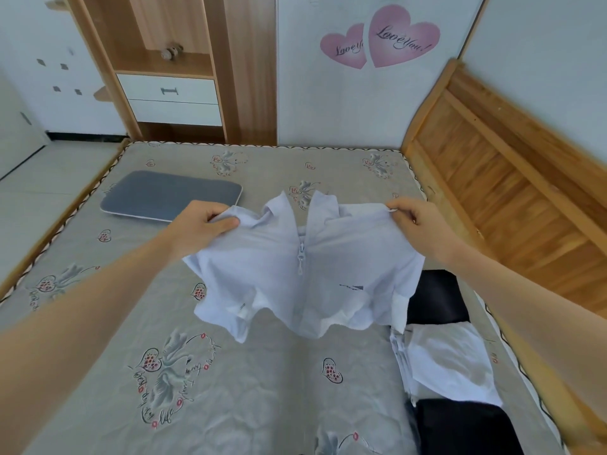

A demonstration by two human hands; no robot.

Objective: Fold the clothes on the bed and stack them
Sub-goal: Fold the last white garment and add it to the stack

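The bed (98,257) is filling most of the room, its grey flowered cover lying flat, a wooden headboard (512,178) running along the right. A grey pillow (170,196) is sitting near the far left. By the right edge other clothes are lying close together — a black piece (437,297), a white piece (453,362), another black one (460,428) nearest.

The shirt (295,274) is hanging above the middle of the bed, a pale collared thing with a short zip, sagging and rippling along its hem. It looks light and limp, nothing stiff in it, so the shoulders seem the sensible place to take it.

That is where each grip is sitting — the left hand (200,224) pinching one shoulder, fingers curled into the cloth, the right hand (414,218) pinching the other.
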